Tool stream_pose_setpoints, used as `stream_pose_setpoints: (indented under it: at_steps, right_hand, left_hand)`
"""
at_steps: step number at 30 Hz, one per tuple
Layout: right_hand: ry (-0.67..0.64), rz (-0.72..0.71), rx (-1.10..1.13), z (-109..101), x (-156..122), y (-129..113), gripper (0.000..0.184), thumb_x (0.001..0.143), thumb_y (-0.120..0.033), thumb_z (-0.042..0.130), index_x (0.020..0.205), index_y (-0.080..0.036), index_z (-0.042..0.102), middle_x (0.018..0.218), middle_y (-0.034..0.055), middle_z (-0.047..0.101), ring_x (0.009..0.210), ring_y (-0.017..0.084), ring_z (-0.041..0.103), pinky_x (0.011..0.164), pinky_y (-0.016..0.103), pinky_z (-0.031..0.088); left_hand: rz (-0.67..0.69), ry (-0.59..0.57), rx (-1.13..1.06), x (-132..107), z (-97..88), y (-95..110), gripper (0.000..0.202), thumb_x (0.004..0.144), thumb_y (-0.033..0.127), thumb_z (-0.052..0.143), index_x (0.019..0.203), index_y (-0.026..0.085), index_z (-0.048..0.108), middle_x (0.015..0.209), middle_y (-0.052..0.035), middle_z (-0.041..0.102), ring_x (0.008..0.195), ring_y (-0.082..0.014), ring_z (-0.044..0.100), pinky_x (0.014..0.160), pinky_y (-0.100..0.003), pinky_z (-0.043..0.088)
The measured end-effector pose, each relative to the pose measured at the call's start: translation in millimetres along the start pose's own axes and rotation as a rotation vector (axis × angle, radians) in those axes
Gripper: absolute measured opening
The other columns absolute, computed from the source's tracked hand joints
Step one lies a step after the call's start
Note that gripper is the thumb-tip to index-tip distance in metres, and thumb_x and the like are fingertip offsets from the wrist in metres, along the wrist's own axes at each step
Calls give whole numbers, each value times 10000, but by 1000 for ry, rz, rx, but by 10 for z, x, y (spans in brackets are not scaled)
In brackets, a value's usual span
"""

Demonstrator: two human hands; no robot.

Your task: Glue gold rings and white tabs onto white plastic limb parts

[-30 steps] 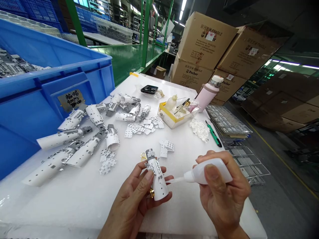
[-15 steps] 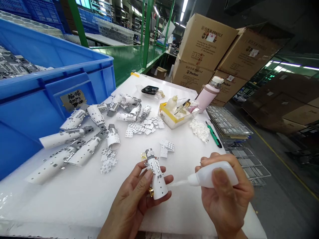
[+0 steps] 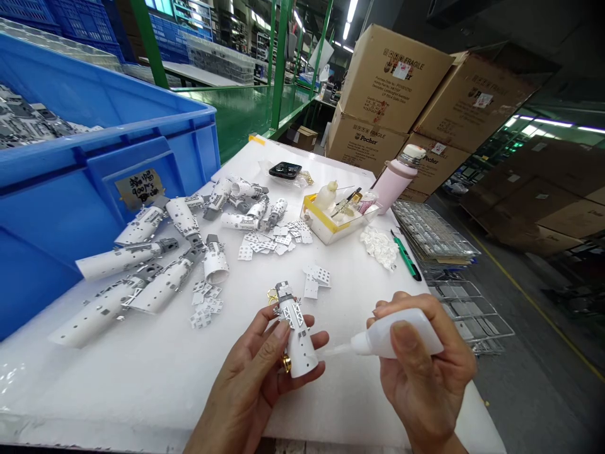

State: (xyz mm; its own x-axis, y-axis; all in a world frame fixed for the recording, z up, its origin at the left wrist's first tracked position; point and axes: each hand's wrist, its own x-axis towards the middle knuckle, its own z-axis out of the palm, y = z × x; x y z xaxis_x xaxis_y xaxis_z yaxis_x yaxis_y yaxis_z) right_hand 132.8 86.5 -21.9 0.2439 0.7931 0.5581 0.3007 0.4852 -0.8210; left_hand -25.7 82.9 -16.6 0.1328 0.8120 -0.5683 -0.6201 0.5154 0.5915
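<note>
The left hand (image 3: pixel 250 378) pinches a light, thin-walled white rolled tube (image 3: pixel 300 353) above the table (image 3: pixel 118 391), its fragile lattice (image 3: pixel 297 313) best spared by holding the plain lower end; the right hand (image 3: pixel 425 372) grips a soft squeeze bottle (image 3: pixel 399 334), nozzle just beside the tube.

Cardboard cartons (image 3: pixel 392 79) and green racking (image 3: pixel 280 63) line a grey floor (image 3: pixel 520 372) under strip lights (image 3: pixel 352 9).
</note>
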Motion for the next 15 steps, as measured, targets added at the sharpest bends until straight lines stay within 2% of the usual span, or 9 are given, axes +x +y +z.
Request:
stream_pose_setpoints:
  at_steps: [4,10,15]
  right_hand:
    - [-2,18,25,2,16,-14,150,891,-314,602,814,-201,664,757,36,560,692,160,530,548,264,437]
    - [53,13,180,10,48,-69,201,902,-343,594,777,-197,654,650,2,477,613,142,468,543,281,402]
    - [-28,21,123,-7,20,-23,190,900,-335,591,790,-192,652,637,7,458,616,152,466,504,270,387]
  left_hand:
    - [8,-19,-8,2,-9,-6,393,896,261,604,1259,150,504,1212,-169,668,1031,-318,682,717,-352,620]
    - [-8,15,-5,-1,1,9,432,907,220,585,1313,157,452,1235,-165,655,1021,-312,687,691,-335,624]
    - [-20,3,-23,4,-9,13,494,917,237,573,1371,166,393,1244,-169,650,1049,-324,674,699,-334,622]
